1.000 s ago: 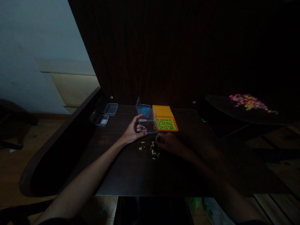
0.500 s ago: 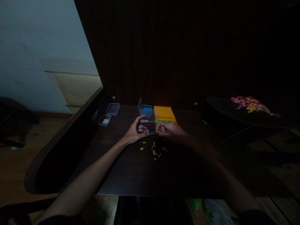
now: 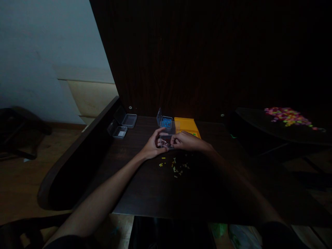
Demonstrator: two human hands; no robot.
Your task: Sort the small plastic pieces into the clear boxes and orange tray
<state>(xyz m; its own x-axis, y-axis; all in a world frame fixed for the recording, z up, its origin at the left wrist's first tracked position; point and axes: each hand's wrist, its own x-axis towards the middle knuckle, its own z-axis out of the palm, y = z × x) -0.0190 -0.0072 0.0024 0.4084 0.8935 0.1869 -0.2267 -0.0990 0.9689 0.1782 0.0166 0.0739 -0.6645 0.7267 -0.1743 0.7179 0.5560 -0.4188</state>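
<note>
Fingers of the left hand (image 3: 152, 148) curl narrowly round the left edge of the small clear box (image 3: 166, 140), holding it on the table (image 3: 145, 188). Fingertips of the right hand (image 3: 185, 141) are bunched over the box's right side. It is too dark to tell whether they pinch a piece. The box lies between both hands. Loose yellow pieces (image 3: 175, 166) are scattered just nearer than the box. Behind it stands a box of blue pieces (image 3: 166, 122), with an orange tray (image 3: 185, 125) behind and to the right.
</note>
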